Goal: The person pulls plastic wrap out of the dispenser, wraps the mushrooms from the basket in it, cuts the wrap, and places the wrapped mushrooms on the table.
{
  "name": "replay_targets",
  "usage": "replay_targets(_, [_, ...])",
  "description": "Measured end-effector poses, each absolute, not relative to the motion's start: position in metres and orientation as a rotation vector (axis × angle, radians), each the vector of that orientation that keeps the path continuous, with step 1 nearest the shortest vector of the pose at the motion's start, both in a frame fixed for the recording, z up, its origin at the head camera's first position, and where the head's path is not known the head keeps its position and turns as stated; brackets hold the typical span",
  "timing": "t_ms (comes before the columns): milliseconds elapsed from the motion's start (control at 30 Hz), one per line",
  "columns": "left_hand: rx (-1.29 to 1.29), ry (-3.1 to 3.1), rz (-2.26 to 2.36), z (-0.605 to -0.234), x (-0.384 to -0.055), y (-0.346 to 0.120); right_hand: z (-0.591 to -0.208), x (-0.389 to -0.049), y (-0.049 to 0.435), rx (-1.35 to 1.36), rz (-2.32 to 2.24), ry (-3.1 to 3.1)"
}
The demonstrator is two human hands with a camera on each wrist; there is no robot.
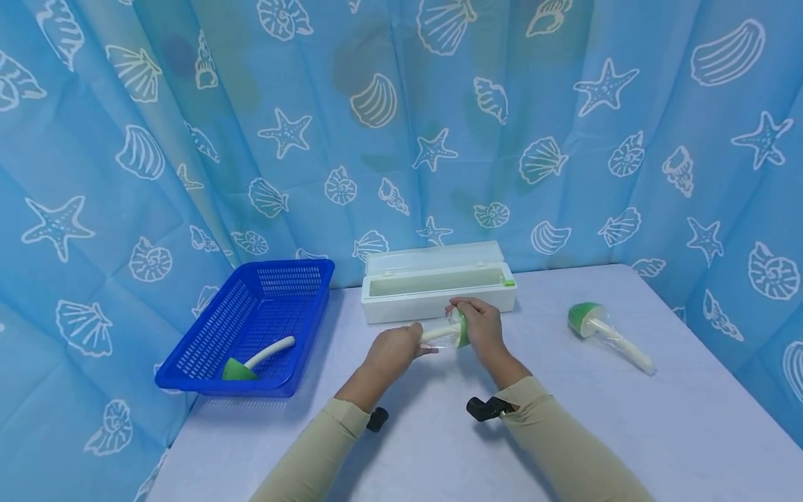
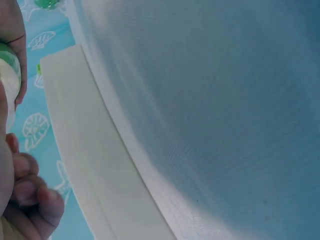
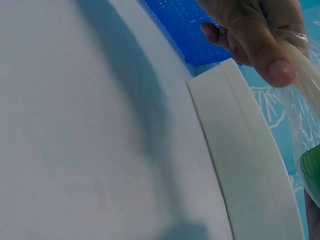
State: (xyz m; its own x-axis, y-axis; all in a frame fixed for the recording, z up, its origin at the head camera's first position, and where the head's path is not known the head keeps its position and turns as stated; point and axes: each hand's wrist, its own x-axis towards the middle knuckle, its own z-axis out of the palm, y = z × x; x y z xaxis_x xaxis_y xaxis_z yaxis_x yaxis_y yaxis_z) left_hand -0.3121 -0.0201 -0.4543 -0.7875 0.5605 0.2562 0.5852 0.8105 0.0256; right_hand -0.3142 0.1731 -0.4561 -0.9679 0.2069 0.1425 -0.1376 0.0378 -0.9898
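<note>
Between my hands is a ladle (image 1: pixel 442 336) with a green bowl and a cream handle, in a clear plastic wrapper. My left hand (image 1: pixel 392 351) grips the handle end, thumb on top in the right wrist view. My right hand (image 1: pixel 483 331) holds the green bowl from the far right side, its fingers curled over it. In the right wrist view the clear wrapper (image 3: pixel 299 117) hangs loosely around the handle. Just behind the hands stands a long white box (image 1: pixel 401 309) with its lid (image 1: pixel 433 256) raised.
At the left sits a blue plastic basket (image 1: pixel 251 268) with an unwrapped green and cream ladle (image 1: pixel 271 351) in it. Another wrapped ladle (image 1: pixel 617 339) lies on the white tablecloth (image 1: pixel 552 411) at the right. A blue shell-patterned curtain (image 1: pixel 401 139) hangs behind the table.
</note>
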Motion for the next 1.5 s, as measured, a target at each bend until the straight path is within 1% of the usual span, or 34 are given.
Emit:
replay_targets(267, [-1.086,-2.83,-0.543,-0.458,-0.316,-0.026,-0.452,-0.318,0.19,-0.05,1.816,-2.088])
replay_targets(467, [-1.072,-2.852,-0.702,-0.454,-0.317,-0.024,-0.451,-0.318,0.195,0.018,1.798,-2.104])
replay_targets(633, [-1.076,-2.851,-0.742,-0.456,-0.317,-0.022,-0.455,-0.318,0.196,0.015,1.768,-2.103])
replay_targets(833, [-0.965,-2.815,-0.905,-0.457,-0.315,-0.023,-0.457,-0.318,0.2,0.058,1.852,-2.041])
replay_targets(967, [-0.905,-2.739,-1.04,-0.454,-0.314,-0.023,-0.458,-0.318,0.202,-0.094,2.034,-1.937])
replay_targets(1067, [-0.839,-2.667,-1.058,-0.453,-0.313,-0.022,-0.46,-0.316,0.203,-0.251,2.207,-1.868])
replay_targets(1133, [-0.765,-2.619,-1.055,-0.453,-0.313,-0.02,-0.462,-0.315,0.2,-0.296,2.303,-1.866])
replay_targets(1200, [-0.67,-2.574,-1.055,-0.454,-0.314,-0.018,-0.463,-0.313,0.193,-0.278,2.361,-1.921])
replay_targets(1333, [-0.53,-2.49,-1.041,-0.458,-0.315,-0.012,-0.461,-0.306,0.171,-0.103,2.474,-2.012])
replay_targets(1400, [-0.515,-2.461,-1.007,-0.46,-0.314,-0.008,-0.458,-0.302,0.161,-0.031,2.489,-2.02])
replay_targets(1500, [-0.584,-2.436,-0.932,-0.463,-0.313,-0.003,-0.456,-0.301,0.151,-0.02,2.466,-1.996])
